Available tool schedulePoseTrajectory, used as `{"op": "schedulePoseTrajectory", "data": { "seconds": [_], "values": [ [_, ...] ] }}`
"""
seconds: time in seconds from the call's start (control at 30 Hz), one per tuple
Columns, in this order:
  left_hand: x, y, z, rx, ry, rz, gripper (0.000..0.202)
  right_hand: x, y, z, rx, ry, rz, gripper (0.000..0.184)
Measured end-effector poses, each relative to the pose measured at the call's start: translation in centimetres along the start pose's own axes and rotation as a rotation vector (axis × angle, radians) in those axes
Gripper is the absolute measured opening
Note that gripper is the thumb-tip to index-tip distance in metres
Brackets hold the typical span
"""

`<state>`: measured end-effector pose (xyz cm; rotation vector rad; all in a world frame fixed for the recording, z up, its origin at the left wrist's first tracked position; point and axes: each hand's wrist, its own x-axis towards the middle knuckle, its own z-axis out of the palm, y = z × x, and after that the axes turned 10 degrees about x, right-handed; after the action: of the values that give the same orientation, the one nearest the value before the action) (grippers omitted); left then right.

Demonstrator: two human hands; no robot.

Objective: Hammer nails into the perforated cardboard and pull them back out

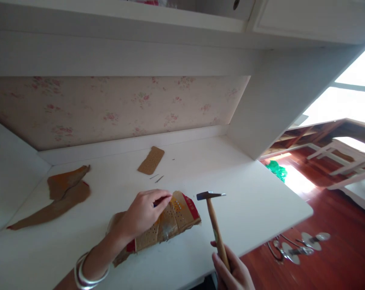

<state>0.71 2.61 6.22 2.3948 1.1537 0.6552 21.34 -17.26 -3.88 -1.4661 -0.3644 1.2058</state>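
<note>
My right hand is wrapped round the wooden handle of a hammer, whose metal head points up, to the right of a flattened piece of cardboard packaging. This cardboard is brown with red and yellow print and is dotted with small holes. Over it, my left hand has thumb and forefinger pinched together; whatever lies between them is too hidden to name. Beyond the left hand, two thin dark metal pieces lie near a small brown perforated card.
Torn cardboard pieces lie at the left on the white desktop. A white shelf overhangs the desk, and a side panel bounds it at the right. On the red floor stand a green bag and a lamp-like metal fixture.
</note>
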Motion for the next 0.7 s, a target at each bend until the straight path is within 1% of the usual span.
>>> {"op": "schedulePoseTrajectory", "data": {
  "seconds": [0.07,0.13,0.2,0.3,0.47,0.7],
  "values": [
    [-0.6,1.3,0.9,-0.064,0.019,0.002,0.019,-0.3,-0.2,0.3,0.01,-0.033,0.007,0.071],
    [-0.9,2.0,1.8,-0.103,0.032,0.006,0.016,-0.5,-0.4,0.5,0.015,-0.051,0.009,0.068],
    [-0.9,2.2,2.6,-0.116,0.039,0.009,0.015,-0.7,-0.5,0.6,0.015,-0.058,0.007,0.069],
    [-0.8,1.8,3.5,-0.103,0.04,0.023,0.015,-0.8,-0.5,0.5,0.007,-0.055,-0.01,0.068],
    [-0.8,1.3,4.2,-0.056,0.03,0.039,0.017,-0.8,-0.5,0.4,0.018,-0.021,-0.007,0.067],
    [-0.8,1.5,4.3,-0.036,0.032,0.067,0.018,-0.7,-0.7,0.3,0.053,-0.055,-0.006,0.066]
  ]
}}
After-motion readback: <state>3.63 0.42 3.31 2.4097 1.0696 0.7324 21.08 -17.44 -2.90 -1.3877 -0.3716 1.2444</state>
